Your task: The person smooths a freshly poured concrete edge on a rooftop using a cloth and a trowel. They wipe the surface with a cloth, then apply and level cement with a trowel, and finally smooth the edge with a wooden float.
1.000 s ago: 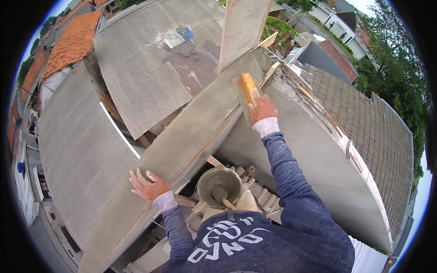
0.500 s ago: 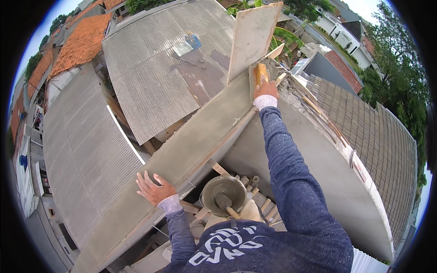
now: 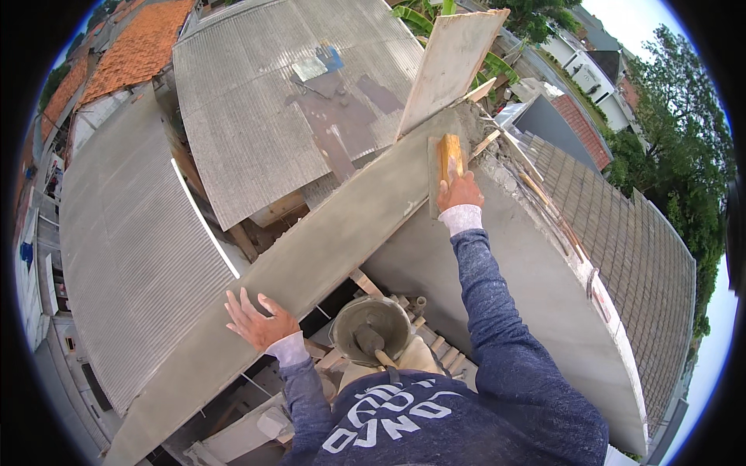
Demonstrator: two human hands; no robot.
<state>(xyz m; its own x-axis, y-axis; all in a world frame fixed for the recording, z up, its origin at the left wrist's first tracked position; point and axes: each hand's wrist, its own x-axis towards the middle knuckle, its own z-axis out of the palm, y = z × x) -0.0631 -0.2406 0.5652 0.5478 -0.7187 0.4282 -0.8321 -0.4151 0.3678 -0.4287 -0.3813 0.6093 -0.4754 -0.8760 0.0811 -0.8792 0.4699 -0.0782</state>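
My right hand (image 3: 460,191) grips the yellow wooden handle of a plastering float (image 3: 449,154), whose flat plate lies on the far end of a long grey cement ledge (image 3: 350,213). The ledge runs diagonally from lower left to upper right, and its top looks smooth and damp. Fingers spread, my left hand (image 3: 261,318) is at the ledge's nearer part; whether the palm presses on it I cannot tell. Close to my body, below the ledge, a bucket (image 3: 337,332) contains grey mortar and a trowel (image 3: 369,339) with a wooden handle.
An upright board (image 3: 449,70) stands at the ledge's far end beside rough mortar (image 3: 472,124). To the right rises a curved cement wall (image 3: 536,303) with a ragged edge. Corrugated roofs (image 3: 148,256) lie beyond the ledge at a lower level. Wooden planks (image 3: 447,353) are beneath me.
My right hand has drawn the float back a little toward me along the ledge's far end. My left hand stays nearly in place. The view has shifted slightly.
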